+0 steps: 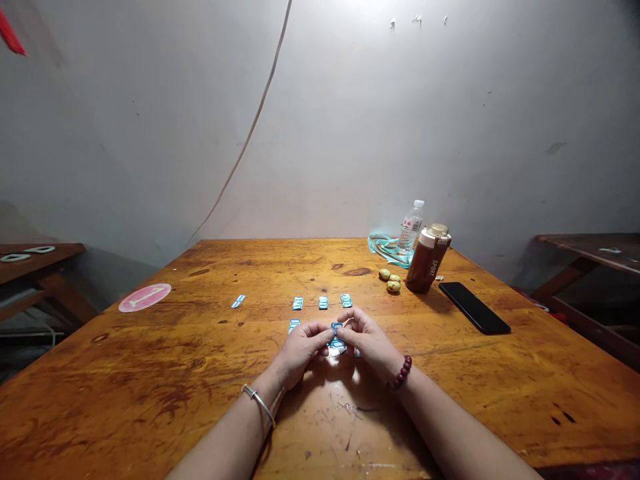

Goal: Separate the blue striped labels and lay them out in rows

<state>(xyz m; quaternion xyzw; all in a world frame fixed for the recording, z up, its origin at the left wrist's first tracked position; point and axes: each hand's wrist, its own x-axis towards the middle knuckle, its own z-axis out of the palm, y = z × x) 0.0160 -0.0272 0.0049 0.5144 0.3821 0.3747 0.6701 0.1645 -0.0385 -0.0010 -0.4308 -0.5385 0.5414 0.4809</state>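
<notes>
Both hands meet over the wooden table (210, 373), near the middle. My left hand (303, 345) pinches the left side of a small blue-and-white packet (337, 343) between thumb and fingers. My right hand (366, 339) grips the same packet from the right, its thumb close to the left thumb. Beyond the hands lie three similar packets in a row: one on the left (298, 303), one in the middle (323, 303) and one on the right (347, 301). Another packet (295, 325) is partly hidden behind my left hand. A narrow blue-and-white piece (238, 301) lies farther left.
On the right stand a brown bottle (425, 263) and a clear water bottle (411, 227) beside a turquoise strap (381, 248). Small yellowish round items (393, 287) and a black phone (474, 307) lie nearby. A pink oval (145, 298) is at the left edge.
</notes>
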